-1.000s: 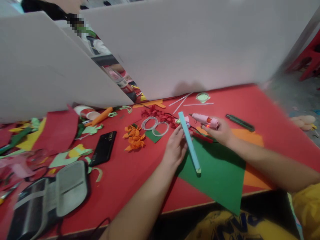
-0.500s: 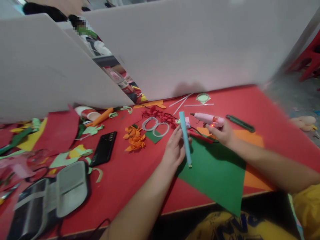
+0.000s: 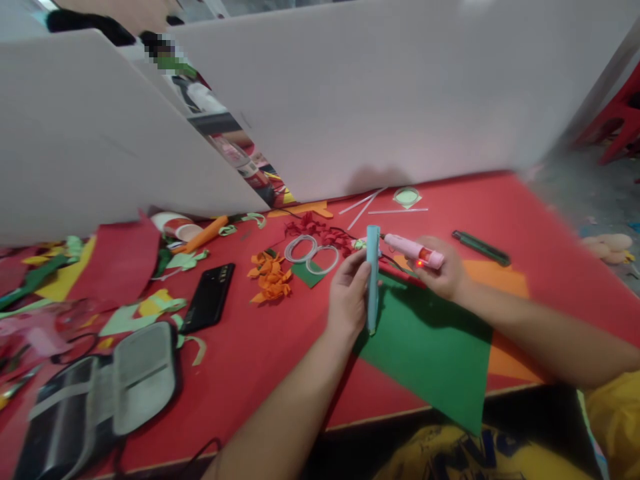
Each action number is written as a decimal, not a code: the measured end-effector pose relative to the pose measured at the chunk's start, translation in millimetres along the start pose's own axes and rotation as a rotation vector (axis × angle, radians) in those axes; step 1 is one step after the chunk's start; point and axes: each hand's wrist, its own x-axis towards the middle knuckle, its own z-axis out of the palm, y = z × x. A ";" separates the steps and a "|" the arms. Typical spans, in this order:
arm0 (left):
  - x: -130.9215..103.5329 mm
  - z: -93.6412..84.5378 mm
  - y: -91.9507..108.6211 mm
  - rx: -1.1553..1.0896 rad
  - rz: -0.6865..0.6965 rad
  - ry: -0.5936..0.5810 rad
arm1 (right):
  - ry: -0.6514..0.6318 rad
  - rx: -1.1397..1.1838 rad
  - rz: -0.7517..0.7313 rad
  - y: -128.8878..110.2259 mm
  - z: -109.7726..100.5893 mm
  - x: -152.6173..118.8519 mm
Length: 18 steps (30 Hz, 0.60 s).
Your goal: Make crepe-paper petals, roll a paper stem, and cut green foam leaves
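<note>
My left hand (image 3: pixel 349 290) is closed around a light blue strip (image 3: pixel 373 280), long and narrow, standing nearly upright. A pink hot glue gun (image 3: pixel 415 250) with a lit red light is in my right hand (image 3: pixel 445 270), its nozzle pointing left, close to the upper part of the strip. Whether the nozzle touches the strip I cannot tell. Beneath both hands lie a green sheet (image 3: pixel 435 353) and, partly under it, an orange sheet (image 3: pixel 510 313). Red paper curls (image 3: pixel 313 227) and white rings (image 3: pixel 323 260) lie to the left of the strip.
Orange paper flowers (image 3: pixel 270 277), a black phone (image 3: pixel 209 298) and an open zip case (image 3: pixel 145 380) are spread to the left, beside paper scraps. A dark utility knife (image 3: pixel 481 247) lies at right. Clear sticks (image 3: pixel 397 211) are near the white partition (image 3: pixel 400 93).
The strip has turned more upright and shifted slightly at its ends. The glue gun has tilted, its rear lower, and its nozzle is now closer to the strip.
</note>
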 end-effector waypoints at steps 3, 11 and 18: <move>0.2 1.0 0.6 0.013 -0.006 0.009 | 0.002 -0.050 -0.052 -2.2 -0.2 0.3; -0.7 1.3 1.2 0.054 0.060 0.005 | 0.030 -0.045 0.003 -3.6 -2.2 2.0; -1.1 -0.8 -3.4 0.121 0.165 -0.010 | 0.013 -0.058 -0.027 -6.3 -3.5 2.3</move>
